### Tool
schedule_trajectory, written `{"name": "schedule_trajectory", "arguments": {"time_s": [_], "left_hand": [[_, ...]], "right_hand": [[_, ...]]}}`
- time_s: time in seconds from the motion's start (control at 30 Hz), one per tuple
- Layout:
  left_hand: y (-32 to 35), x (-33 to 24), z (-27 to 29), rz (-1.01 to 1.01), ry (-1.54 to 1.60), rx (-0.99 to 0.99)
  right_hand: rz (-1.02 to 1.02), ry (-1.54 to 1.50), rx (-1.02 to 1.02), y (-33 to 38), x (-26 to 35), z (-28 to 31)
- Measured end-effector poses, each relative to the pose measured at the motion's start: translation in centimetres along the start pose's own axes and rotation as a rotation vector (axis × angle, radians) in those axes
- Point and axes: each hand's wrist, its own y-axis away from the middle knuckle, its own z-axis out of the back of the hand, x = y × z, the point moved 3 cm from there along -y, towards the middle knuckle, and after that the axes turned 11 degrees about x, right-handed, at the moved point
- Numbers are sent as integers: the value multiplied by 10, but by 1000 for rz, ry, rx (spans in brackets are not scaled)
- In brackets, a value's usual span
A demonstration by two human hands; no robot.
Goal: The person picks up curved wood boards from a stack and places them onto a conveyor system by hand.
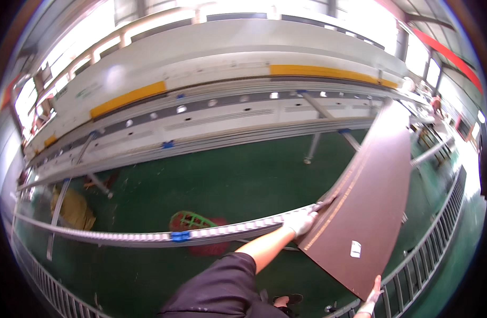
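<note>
A long dark brown panel (373, 196) stretches from near my body to the far right, with a small white label (355, 249) on its top face and a light strip along its left edge. My left hand (302, 221), in a whitish glove, is closed at that left edge, beside the end of a roller rail (264, 222); its fingertips are partly hidden. At the panel's near right corner my right hand (374, 294) grips the edge, thumb side up, its other fingers partly out of sight. The panel's far end rests toward the machine's rails.
A long white machine (222, 55) with yellow strips runs across the back, fronted by metal rails. Below the near rail sit a green basket (193, 219) and a tan sack (72, 208). A slatted roller track (439, 233) curves along the right. The floor (243, 175) is green.
</note>
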Motion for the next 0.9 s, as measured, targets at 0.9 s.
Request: {"name": "schedule_trajectory", "arguments": {"time_s": [0.9], "left_hand": [[388,318,191,78,-33,3]], "right_hand": [[-59,-21,50,328,-218,-395]]}}
